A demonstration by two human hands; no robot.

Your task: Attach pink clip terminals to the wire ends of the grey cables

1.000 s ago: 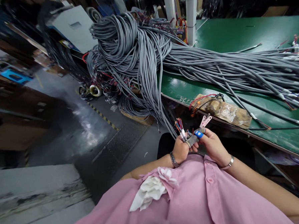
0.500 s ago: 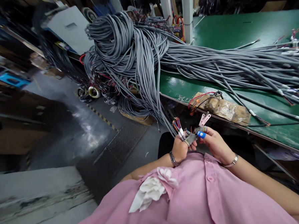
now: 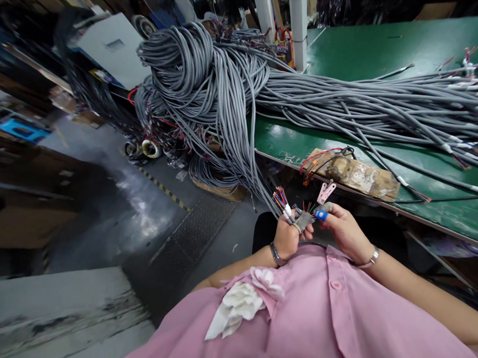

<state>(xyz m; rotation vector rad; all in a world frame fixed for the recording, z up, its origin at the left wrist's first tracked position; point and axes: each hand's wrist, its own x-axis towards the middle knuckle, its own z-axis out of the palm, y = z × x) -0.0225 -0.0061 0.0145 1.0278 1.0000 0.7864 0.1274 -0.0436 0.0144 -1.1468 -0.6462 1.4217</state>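
Observation:
My left hand point(image 3: 287, 237) is closed around the ends of several grey cables point(image 3: 269, 196), close to my body. Fanned coloured wires point(image 3: 280, 196) stick up from the cable ends above its thumb, which wears a grey wrap. Opposite it, my right hand point(image 3: 348, 236) has thumb and forefinger pinched together at the tips of thin coloured wires point(image 3: 307, 208) coming from the left hand. Blue tape covers that thumb and a greyish wrap covers the forefinger. Exactly which wires lie between these fingertips is too small to make out.
A large coil of grey cable point(image 3: 180, 59) hangs over the corner of the green table point(image 3: 376, 49). More cables with stripped ends spread rightward. At the table's front edge lies a taped wooden block point(image 3: 367, 178), with a pink clip point(image 3: 326, 192) beside it.
Thin coloured wires between my hands now show more spread out, and my right fingertips have shifted slightly. Both hands otherwise keep their places, and the left still holds the cables.

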